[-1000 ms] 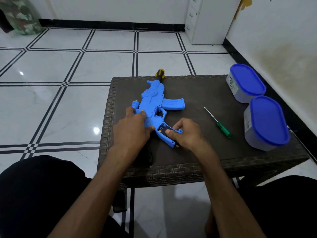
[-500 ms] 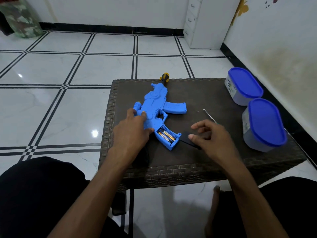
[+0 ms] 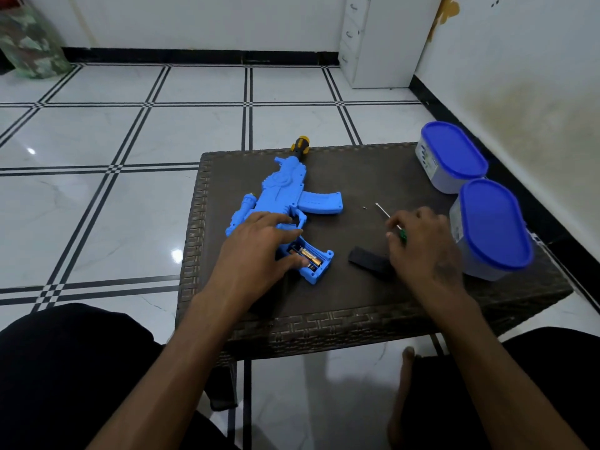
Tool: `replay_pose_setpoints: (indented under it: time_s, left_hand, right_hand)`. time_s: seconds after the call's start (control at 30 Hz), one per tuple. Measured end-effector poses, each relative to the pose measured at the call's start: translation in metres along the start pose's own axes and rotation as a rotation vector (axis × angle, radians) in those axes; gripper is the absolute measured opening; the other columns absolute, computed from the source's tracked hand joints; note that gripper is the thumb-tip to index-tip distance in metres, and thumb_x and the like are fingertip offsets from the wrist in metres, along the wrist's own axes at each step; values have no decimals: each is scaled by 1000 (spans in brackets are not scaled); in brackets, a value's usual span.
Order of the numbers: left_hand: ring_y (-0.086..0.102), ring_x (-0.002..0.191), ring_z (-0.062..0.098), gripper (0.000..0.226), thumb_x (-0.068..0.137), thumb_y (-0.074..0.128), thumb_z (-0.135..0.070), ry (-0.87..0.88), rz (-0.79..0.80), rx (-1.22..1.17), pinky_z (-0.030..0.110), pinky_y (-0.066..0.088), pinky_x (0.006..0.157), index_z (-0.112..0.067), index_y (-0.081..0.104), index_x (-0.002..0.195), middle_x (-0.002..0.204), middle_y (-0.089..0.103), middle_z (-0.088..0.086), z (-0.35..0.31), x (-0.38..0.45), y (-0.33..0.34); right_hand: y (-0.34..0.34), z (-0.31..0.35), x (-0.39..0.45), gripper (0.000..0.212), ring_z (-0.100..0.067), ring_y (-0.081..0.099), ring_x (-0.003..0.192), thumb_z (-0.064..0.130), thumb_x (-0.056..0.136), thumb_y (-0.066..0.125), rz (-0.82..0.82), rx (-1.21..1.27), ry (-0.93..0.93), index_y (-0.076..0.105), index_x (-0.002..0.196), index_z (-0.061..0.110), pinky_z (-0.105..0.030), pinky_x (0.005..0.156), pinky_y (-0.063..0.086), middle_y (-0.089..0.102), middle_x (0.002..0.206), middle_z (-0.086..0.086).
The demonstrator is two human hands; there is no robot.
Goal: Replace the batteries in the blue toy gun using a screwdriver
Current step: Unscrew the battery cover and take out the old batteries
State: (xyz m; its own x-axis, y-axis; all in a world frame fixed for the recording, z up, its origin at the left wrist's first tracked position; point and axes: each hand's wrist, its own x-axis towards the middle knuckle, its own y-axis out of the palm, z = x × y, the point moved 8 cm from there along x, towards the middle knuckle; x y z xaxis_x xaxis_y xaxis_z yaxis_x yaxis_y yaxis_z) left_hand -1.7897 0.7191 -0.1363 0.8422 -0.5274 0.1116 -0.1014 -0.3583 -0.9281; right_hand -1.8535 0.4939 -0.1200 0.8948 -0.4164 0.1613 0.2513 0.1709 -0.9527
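The blue toy gun (image 3: 285, 190) lies flat on the dark wicker table (image 3: 373, 306), its yellow-and-black muzzle at the far edge. The grip's battery compartment (image 3: 310, 256) is uncovered and shows batteries inside. My left hand (image 3: 259, 251) rests flat on the gun's body, with the thumb at the compartment's edge. The black compartment cover (image 3: 367, 258) lies on the table to the right of the grip. My right hand (image 3: 422, 245) curls over the green-handled screwdriver (image 3: 403, 236) and pinches it; the metal shaft sticks out toward the far left. A tiny screw (image 3: 364, 208) lies nearby.
Two clear containers with blue lids (image 3: 454, 154) (image 3: 495, 222) stand along the table's right side, close to my right hand. A wall runs to the right, a white cabinet (image 3: 376, 40) stands at the back, and tiled floor lies to the left.
My right hand left the gun's grip, laid the black cover on the table and moved right onto the screwdriver. The compartment now shows its batteries. My left hand stayed on the gun.
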Motion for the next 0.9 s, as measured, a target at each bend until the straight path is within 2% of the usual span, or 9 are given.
replay_pose_setpoints:
  time_s: [0.1,0.2,0.33,0.4,0.47,0.57,0.7,0.8,0.9]
  left_hand:
    - [35,136,10,56,81,66,-56,-6,32,18,31,38,102,-35,58,133,143,47,-13,0,-2,5]
    - [32,137,9,56,82,63,-57,-5,53,30,32,39,101,-37,55,134,144,46,-15,0,-2,8]
    - [33,137,7,56,82,63,-58,-5,49,15,33,43,100,-38,56,133,144,45,-17,1,-1,7]
    - [32,137,6,55,82,62,-58,2,55,14,33,43,100,-39,56,133,145,44,-18,2,-1,7]
    - [31,139,5,55,83,62,-57,15,60,30,33,41,101,-40,54,134,147,43,-18,4,-1,8]
    - [29,141,5,53,83,62,-56,19,57,33,33,41,101,-42,54,133,148,42,-18,5,-3,9]
    - [28,142,6,52,83,63,-54,17,51,-6,37,41,106,-40,55,133,148,42,-17,6,-4,11]
    - [28,142,6,55,83,63,-54,15,45,-18,40,42,106,-38,53,136,148,43,-17,6,-4,12]
    - [29,142,6,61,83,63,-54,17,31,-27,41,42,106,-36,48,140,148,43,-17,7,-5,12]
  right_hand:
    - [8,-15,16,41,-28,42,124,31,94,61,144,-84,85,49,132,22,-38,94,44,45,135,-10]
    - [25,-29,26,40,-28,51,117,27,94,61,276,-93,153,48,130,18,-38,85,45,51,130,-12]
    - [19,-38,33,20,-20,53,89,20,96,57,155,-51,176,53,114,15,-33,69,42,56,112,-9]
    - [7,-34,34,19,-17,54,89,19,96,56,31,112,128,52,115,16,-31,70,44,54,110,-6]
    - [-6,-19,28,17,-12,59,86,17,93,62,-57,377,30,55,109,19,-22,70,46,59,103,0]
    - [-15,13,9,14,-4,63,79,16,83,75,-30,702,-94,65,92,20,-11,68,48,66,87,10]
    - [-20,35,-10,12,-6,67,75,10,79,79,-1,954,-126,71,88,10,-16,68,55,73,85,2]
    - [-20,35,-11,13,-15,68,76,13,81,77,-40,964,-107,69,92,10,-25,67,57,71,86,0]
    - [-24,39,-9,13,-11,66,78,18,83,76,-77,816,-164,68,93,17,-26,69,57,69,87,7]
